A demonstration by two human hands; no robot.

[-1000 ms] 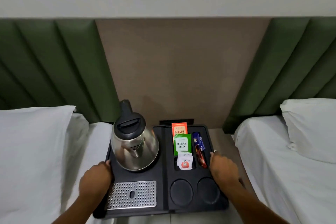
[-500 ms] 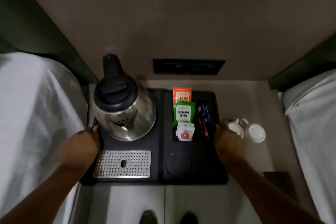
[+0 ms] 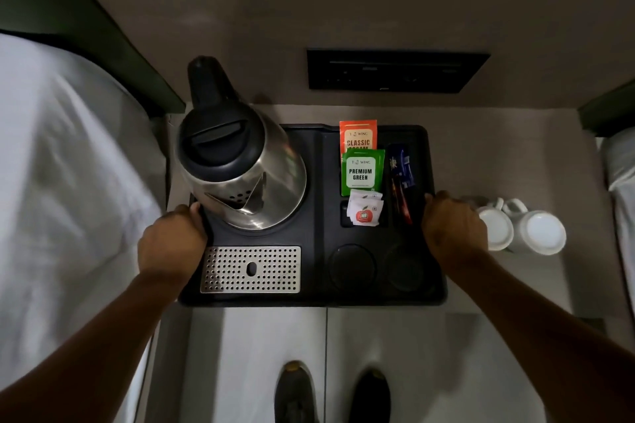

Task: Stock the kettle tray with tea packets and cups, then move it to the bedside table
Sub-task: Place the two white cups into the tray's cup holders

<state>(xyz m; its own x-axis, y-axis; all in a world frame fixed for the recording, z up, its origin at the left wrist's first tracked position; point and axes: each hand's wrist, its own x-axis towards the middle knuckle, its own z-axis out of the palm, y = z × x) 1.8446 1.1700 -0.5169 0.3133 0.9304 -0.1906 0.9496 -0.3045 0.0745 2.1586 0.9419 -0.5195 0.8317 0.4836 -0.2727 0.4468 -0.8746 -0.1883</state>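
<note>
The black kettle tray (image 3: 316, 299) lies on the bedside table (image 3: 536, 161). A steel kettle (image 3: 240, 165) stands on its left half, above a perforated metal drip plate (image 3: 251, 269). An orange tea packet (image 3: 358, 136), a green tea packet (image 3: 361, 172), small white sachets (image 3: 364, 213) and dark stick sachets (image 3: 400, 178) fill the right compartments. Two round cup wells (image 3: 352, 268) hold nothing. My left hand (image 3: 171, 244) grips the tray's left edge; my right hand (image 3: 453, 227) grips its right edge. Two white cups (image 3: 522, 228) stand upside down on the table beside my right hand.
White bedding (image 3: 68, 182) presses close on the left, another bed (image 3: 622, 168) on the right. A black socket panel (image 3: 395, 70) sits on the wall behind the table. My shoes (image 3: 333, 391) stand on the pale floor below the table front.
The view has tipped from the headboard down onto the table. The tray has come to rest on the tabletop, with both hands still on its edges. The white cups came into view.
</note>
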